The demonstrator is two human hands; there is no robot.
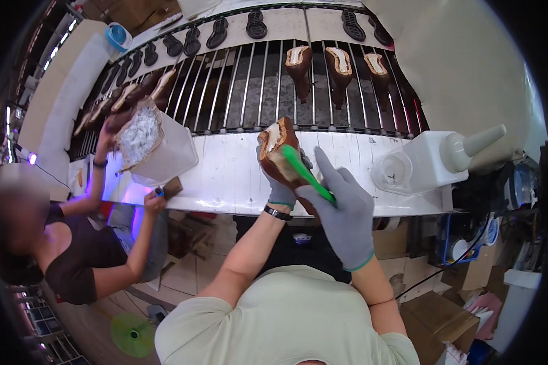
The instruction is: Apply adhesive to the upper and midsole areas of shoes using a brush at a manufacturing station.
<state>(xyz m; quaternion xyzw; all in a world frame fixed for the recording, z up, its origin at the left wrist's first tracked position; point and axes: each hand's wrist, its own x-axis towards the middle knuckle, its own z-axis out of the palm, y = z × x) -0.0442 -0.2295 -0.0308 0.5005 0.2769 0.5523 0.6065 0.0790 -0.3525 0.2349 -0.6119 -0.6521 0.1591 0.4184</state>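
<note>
Past a co-worker point(82, 255) and a white tub point(173, 152) of white material point(140, 135) on the white bench point(225, 164) at left, grips a brown shoe point(275, 139) from beneath with the gloved left hand point(280, 187), clamped around it, turned sole side up over the bench. Holds a green-handled brush point(307, 174) in the gloved right hand point(348, 210), closed on the handle, with the head at the shoe's underside. Farther right, has a clear cup point(391, 173) just beside a white spouted bottle point(429, 161).
</note>
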